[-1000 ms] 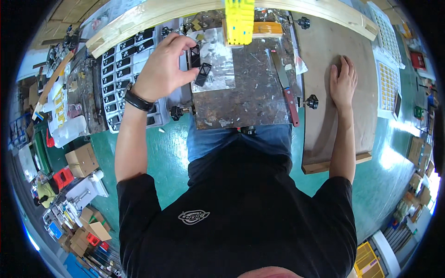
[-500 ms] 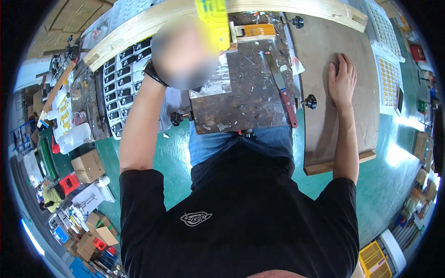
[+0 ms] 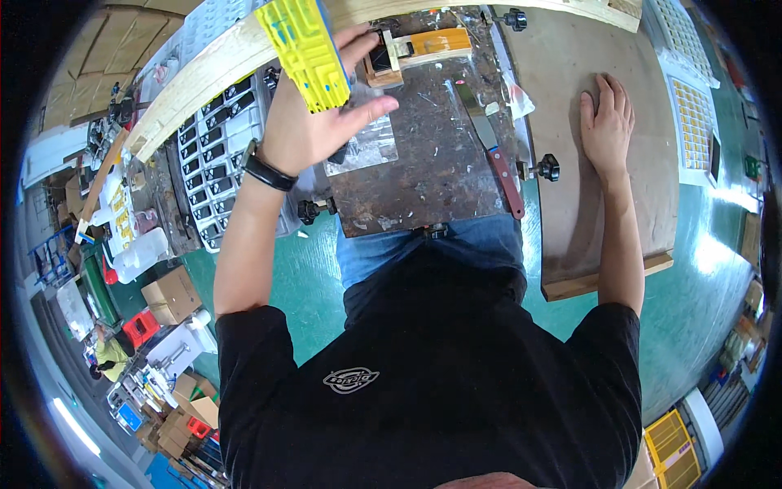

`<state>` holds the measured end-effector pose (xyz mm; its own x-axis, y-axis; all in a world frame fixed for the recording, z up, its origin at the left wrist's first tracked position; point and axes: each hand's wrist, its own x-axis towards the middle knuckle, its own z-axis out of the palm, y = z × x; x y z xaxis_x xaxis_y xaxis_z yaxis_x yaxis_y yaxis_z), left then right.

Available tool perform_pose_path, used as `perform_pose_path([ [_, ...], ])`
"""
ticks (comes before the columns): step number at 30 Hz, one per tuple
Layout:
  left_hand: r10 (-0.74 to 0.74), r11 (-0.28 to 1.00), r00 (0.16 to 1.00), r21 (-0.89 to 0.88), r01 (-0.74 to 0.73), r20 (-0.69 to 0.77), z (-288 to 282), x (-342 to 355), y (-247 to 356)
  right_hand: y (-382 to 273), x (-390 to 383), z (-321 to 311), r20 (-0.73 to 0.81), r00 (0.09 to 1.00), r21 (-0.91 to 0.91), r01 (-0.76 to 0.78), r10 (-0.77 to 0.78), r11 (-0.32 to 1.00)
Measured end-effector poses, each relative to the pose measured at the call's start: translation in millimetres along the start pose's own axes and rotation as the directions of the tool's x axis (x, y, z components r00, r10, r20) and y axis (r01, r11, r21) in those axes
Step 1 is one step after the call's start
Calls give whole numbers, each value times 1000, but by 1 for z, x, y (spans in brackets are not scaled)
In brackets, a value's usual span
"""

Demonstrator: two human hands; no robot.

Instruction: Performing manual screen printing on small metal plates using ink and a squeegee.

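My left hand (image 3: 322,122) reaches up under a bright yellow ridged block (image 3: 302,56), which hides part of it. Its fingers are spread, thumb apart, fingertips at a black piece (image 3: 380,57) in the small wooden fixture (image 3: 429,42). A dark piece (image 3: 339,155) shows below the hand on the silvery sheet (image 3: 371,149), at the left of the stained metal plate (image 3: 415,191). My right hand (image 3: 607,126) lies palm down with fingers extended on the brown board (image 3: 562,228). A red-handled spatula (image 3: 505,181) lies at the plate's right side.
A tray of black pieces (image 3: 208,183) stands left. A long wooden beam (image 3: 195,81) crosses the far side. Black knobs (image 3: 548,168) flank the plate. Trays of yellow squares (image 3: 691,122) sit right. Cartons (image 3: 171,297) and a co-worker (image 3: 110,353) are at lower left.
My left hand has moved up and right from beside the black pieces on the sheet to the wooden fixture. The yellow block now appears further left, over the hand. My right hand stays on the board.
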<state>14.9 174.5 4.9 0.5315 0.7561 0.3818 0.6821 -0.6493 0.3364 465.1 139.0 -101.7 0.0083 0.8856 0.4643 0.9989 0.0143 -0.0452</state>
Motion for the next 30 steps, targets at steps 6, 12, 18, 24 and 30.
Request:
perform_pose_path([
  [6, 143, 978, 989, 149, -149, 48, -5, -16, 17, 2, 0, 2, 9, 1000, -4, -1, 1, 1000],
  [12, -12, 999, 1000, -34, 12, 21, -5, -21, -1, 0, 3, -2, 1, 1000, -8, 13, -13, 1000],
  [18, 55, 945, 997, 321, -68, 50, 4, -14, 8, -2, 0, 0, -25, 999, -9, 21, -21, 1000],
  [24, 90, 961, 993, 254, -108, 79, -9, -26, 11, 0, 2, 0, -25, 999, -10, 21, -21, 1000],
  [30, -44, 997, 999, -68, 46, 29, -9, -35, -5, -1, 0, 2, -32, 999, -15, 15, -16, 1000],
])
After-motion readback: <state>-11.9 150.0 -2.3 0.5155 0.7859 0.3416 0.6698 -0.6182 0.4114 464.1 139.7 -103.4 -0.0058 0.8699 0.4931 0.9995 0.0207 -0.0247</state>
